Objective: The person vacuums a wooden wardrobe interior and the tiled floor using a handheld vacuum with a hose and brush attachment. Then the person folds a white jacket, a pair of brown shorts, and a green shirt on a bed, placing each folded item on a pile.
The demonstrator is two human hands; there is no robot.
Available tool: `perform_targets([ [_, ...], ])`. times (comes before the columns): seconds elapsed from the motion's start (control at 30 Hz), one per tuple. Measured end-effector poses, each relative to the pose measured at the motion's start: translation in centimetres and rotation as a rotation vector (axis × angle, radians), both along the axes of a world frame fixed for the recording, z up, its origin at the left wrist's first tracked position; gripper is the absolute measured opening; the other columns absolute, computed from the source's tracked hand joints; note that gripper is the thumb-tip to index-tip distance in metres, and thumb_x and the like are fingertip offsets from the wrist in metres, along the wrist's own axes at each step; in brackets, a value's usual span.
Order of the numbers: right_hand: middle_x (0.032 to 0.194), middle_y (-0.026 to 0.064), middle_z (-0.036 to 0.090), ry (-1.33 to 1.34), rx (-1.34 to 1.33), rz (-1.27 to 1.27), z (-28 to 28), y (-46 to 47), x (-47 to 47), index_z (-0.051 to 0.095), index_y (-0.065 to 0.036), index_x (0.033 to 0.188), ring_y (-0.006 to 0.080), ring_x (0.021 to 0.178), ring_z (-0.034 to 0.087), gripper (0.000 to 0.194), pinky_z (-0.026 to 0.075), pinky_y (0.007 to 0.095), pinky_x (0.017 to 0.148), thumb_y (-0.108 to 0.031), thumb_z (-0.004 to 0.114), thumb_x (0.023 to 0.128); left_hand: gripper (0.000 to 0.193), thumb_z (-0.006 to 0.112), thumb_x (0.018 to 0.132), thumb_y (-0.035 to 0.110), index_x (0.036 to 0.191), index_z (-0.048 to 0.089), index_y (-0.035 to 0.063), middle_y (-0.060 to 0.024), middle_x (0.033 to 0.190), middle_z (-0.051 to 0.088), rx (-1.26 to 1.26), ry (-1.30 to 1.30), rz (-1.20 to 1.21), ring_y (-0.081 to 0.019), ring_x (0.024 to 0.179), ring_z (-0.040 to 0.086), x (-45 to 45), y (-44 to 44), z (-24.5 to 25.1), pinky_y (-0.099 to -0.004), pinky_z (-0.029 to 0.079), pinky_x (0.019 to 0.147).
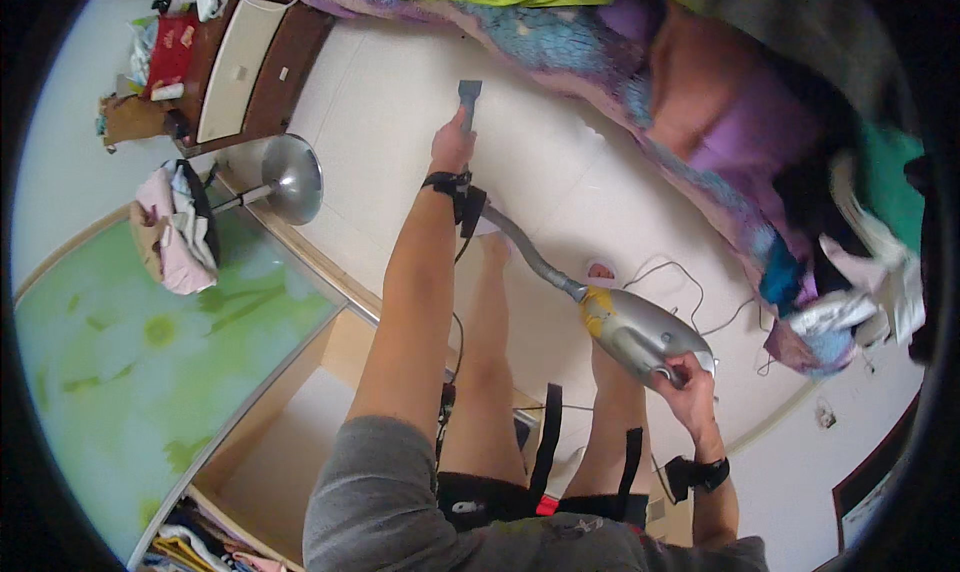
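My left hand (452, 146) is closed around the grey wand of a handheld vacuum cleaner, its flat nozzle (470, 89) pointing away from me above the pale floor. A ribbed grey hose (529, 249) runs from near my left wrist to the silver vacuum body (645, 332), which has yellow tape at its hose end. With my right hand (688, 392) I grip the handle at the rear of this body, in front of my right leg. Black straps with small devices are on both wrists. Whether the nozzle touches the floor I cannot tell.
A bed with a blue and purple cover (555, 46) and rumpled bedding curves along the far and right side. On the left are a brown and cream drawer cabinet (244, 69), a round metal stand base (296, 179) and a green floral panel (157, 332). Thin cables (701, 302) lie on the floor.
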State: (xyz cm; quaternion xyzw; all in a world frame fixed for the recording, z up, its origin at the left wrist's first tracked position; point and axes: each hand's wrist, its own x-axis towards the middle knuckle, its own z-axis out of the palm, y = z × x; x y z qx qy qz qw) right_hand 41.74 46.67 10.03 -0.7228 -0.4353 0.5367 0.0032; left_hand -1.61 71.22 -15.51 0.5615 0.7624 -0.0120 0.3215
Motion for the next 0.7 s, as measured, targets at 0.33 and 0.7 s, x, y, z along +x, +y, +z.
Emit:
perform_targets([
  [0.33,0.085,0.0054,0.06,0.08,-0.132,-0.255,-9.3,5.4,-9.1,0.051,-0.001,0.095,0.0095,0.077,0.054,0.025,0.045,0.0235,0.067,0.0,0.065,0.075,0.052,0.058,0.079,0.021,0.128,0.04,0.0198,-0.0151,0.097,0.062,-0.084,0.06,0.098,-0.0318,0.095,0.059,-4.3,9.9,-14.9,-0.0434,0.048,0.078],
  [0.7,0.088,0.0058,0.061,0.106,-0.179,-0.401,-11.3,7.7,-14.5,0.052,-0.001,0.098,0.0107,0.079,0.055,0.026,0.044,0.0232,0.071,0.001,0.065,0.075,0.056,0.059,0.079,0.025,0.132,0.04,0.0249,-0.0145,0.101,0.063,-0.121,-0.004,0.076,-0.0349,0.094,0.06,-7.4,14.3,-18.9,-0.045,0.049,0.079],
])
